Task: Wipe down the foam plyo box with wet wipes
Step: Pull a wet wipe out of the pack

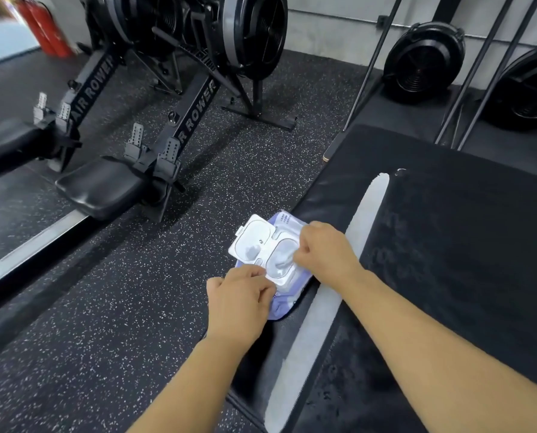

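Both hands met on the wet wipes pack [282, 307], lying lengthwise on the left edge of the foam plyo box [448, 245], flip lid [252, 242] open: the left hand [240, 296] gripped its near end while the right hand [323, 250], over the opening, pinched the protruding wipe [281, 261].

Black foam plyo box [448, 245] with a pale grey-white stripe [365, 220]. Lavender wet wipes pack [284, 304] with a white lid [253, 242]. Black floor [129, 307] speckled with white flecks. Black rowers [198, 110], red fire extinguishers [47, 29].
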A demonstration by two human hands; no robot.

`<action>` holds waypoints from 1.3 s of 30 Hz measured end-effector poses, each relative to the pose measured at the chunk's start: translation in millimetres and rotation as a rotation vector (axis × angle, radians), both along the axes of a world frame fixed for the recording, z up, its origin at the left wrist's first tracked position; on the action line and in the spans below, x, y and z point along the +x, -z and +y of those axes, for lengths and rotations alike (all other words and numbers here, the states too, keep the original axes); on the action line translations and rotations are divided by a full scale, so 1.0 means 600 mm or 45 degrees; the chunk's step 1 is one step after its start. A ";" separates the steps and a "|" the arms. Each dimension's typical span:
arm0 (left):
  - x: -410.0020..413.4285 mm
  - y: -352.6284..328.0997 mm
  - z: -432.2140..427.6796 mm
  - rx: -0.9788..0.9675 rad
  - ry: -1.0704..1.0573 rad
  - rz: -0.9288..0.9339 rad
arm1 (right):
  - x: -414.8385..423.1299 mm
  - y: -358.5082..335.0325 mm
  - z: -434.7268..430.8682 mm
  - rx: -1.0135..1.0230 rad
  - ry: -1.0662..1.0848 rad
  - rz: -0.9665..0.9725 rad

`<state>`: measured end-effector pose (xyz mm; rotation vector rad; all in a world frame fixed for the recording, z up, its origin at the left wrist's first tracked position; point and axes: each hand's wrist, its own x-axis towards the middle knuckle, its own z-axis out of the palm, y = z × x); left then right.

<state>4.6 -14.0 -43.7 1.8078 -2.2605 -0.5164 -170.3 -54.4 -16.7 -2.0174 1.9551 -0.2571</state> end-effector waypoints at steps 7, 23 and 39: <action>-0.010 -0.006 0.000 -0.016 -0.019 -0.031 | -0.024 -0.001 0.014 0.016 0.041 -0.233; -0.018 -0.013 -0.002 -0.037 -0.022 -0.182 | 0.014 -0.001 0.006 -0.004 -0.162 -0.002; -0.039 -0.018 -0.020 0.029 -0.222 0.167 | 0.027 0.002 0.013 -0.118 0.313 -0.301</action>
